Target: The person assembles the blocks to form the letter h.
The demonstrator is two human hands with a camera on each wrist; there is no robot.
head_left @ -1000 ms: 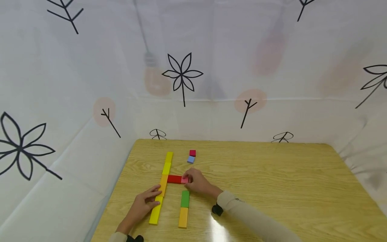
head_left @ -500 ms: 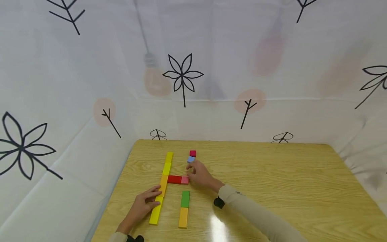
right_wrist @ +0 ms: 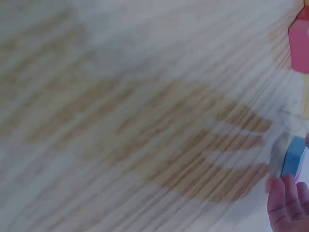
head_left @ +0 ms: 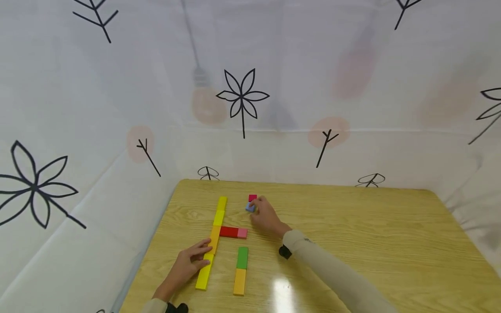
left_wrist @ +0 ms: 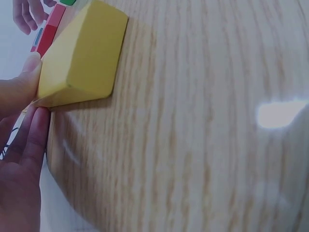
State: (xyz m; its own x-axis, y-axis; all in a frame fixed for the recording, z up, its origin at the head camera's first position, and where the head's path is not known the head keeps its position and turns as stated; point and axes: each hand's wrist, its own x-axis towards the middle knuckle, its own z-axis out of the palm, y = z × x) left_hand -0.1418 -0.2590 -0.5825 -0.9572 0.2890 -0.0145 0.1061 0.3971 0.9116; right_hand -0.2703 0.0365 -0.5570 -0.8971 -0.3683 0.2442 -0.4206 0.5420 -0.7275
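A row of yellow blocks (head_left: 204, 277), with an orange block (head_left: 215, 234) among them, runs up the left part of the table. My left hand (head_left: 185, 266) rests its fingers and thumb along this row; the left wrist view shows them against a yellow block (left_wrist: 91, 53). Farther back, my right hand (head_left: 268, 216) pinches a small blue block (head_left: 249, 207) between thumb and fingers. In the right wrist view the blue block (right_wrist: 293, 157) shows between them. A crimson block (head_left: 252, 198) lies just behind it, partly covered by the fingers.
From the row a red block (head_left: 228, 232) and a pink block (head_left: 242, 233) extend rightward, end to end. Nearer, a green block (head_left: 242, 258) and an orange-yellow block (head_left: 240, 282) form a short line. A patterned white cloth (head_left: 282, 156) hangs behind the wooden table (head_left: 364, 243).
My right hand has left the pink block at the red block's end and moved back to the blue block. The left hand has stayed on the row; the head view has shifted slightly.
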